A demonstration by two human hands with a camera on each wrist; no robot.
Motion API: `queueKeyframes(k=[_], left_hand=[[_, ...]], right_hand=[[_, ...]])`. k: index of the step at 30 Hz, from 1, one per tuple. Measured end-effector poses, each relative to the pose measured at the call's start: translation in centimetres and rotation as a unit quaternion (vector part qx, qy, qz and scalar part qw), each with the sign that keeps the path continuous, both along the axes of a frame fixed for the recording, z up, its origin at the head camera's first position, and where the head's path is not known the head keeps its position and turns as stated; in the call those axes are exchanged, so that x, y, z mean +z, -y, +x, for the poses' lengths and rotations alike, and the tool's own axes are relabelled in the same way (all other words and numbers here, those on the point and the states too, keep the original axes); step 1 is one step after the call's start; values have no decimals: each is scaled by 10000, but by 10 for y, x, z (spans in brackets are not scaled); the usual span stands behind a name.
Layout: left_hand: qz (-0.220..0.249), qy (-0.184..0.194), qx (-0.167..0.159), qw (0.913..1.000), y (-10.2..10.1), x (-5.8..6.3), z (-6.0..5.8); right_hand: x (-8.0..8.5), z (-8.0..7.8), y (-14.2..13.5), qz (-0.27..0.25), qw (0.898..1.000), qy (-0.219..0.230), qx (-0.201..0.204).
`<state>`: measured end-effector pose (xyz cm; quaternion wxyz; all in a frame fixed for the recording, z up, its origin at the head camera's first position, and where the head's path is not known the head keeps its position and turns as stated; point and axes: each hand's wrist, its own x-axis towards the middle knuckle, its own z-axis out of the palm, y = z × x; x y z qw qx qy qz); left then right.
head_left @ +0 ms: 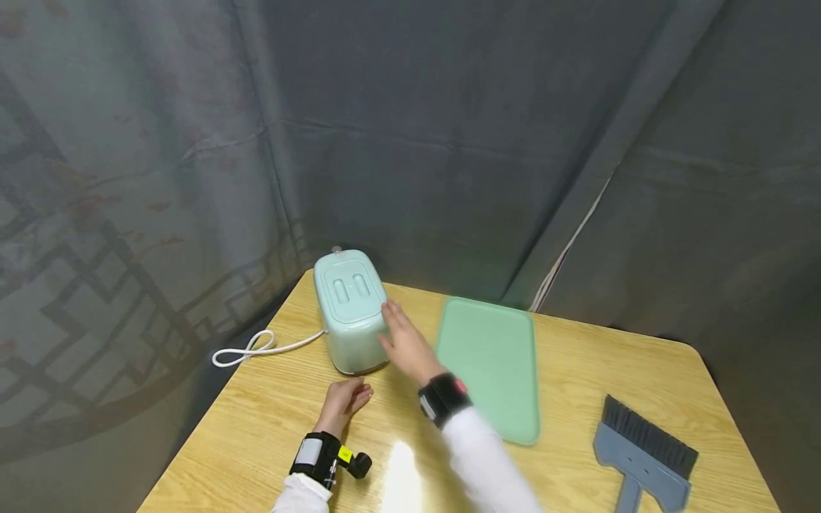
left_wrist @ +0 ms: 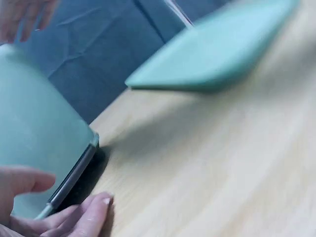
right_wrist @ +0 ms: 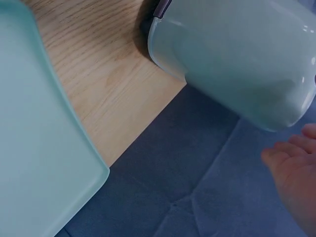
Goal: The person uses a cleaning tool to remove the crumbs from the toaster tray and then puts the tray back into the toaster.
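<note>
A mint-green toaster (head_left: 351,342) stands near the back left corner of the table, its top covered by a lid (head_left: 351,293) with two raised bars. My right hand (head_left: 412,348) is held up at the toaster's right side, fingers straight, fingertips right by the lid's edge. In the right wrist view, a gap shows between this hand (right_wrist: 294,173) and the toaster body. Low in front of the toaster, my left hand (head_left: 344,404) is at the table with its fingers loosely bent. The left wrist view has its fingertips (left_wrist: 94,215) close to the toaster's dark base edge. Neither hand holds anything.
Right of the toaster lies a flat mint-green tray (head_left: 490,370), partly behind my right arm. A white cord (head_left: 282,349) runs from the toaster over the table's left edge. At the front right is a grey brush (head_left: 644,456) with dark bristles. Grey curtains (head_left: 449,142) hang behind the table.
</note>
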<state>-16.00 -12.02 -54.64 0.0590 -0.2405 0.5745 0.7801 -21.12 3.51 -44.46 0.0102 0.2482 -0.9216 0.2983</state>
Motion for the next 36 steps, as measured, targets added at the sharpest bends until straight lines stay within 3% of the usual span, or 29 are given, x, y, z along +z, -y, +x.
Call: queueKeyframes(k=[3,7,11,13,15,16,18,19,20,22,23,24,25,26,29,32,36], left_hand=[[750,-32,316,9967,0,-1,0],[1334,-137,659,9888,-2,-1,-2],[1617,-216,1037,9811,-6,-5,-9],[1614,-184,1168,9798,-9,-13,-16],[1841,-226,1254,9746,-10,-31,-25],[2104,-337,1250,9690,-9,-47,-31],[2846,-702,1090,9498,-4,-88,-46],[3321,-928,987,9335,0,-111,-53],[3633,-1040,933,9211,2,-122,-56],[3815,-1227,869,9120,1,-127,-57],[3618,-1251,901,9194,-2,-120,-54],[3257,-1155,1037,9326,-7,-101,-49],[3089,-1142,1099,9378,-9,-89,-44],[2727,-1016,1212,9490,-14,-68,-37],[2408,-925,1308,9573,-19,-37,-25],[2472,-813,1418,9551,-22,-21,-22],[2287,-543,1527,9599,-23,-16,-23]], right_hand=[[-3,-1,2,92,9999,-45,62],[-5,-2,3,73,9999,-56,123],[-6,-3,4,91,9997,-96,204],[-6,-3,5,73,9997,-88,214],[-6,-2,5,52,9998,-52,196],[-6,-2,6,32,9998,-13,184],[-7,-2,6,19,9999,37,166],[-7,-1,6,42,9999,46,160],[-7,-1,5,54,9999,61,151],[-6,-1,5,71,9999,74,136],[-5,-1,5,96,9998,68,135],[-5,-1,5,114,9998,74,138],[-4,-1,5,126,9998,70,140],[-4,-2,5,132,9998,68,139],[-3,-2,5,123,9998,33,161],[-3,-1,5,97,9998,6,188],[-2,-1,5,57,9998,51,198]])
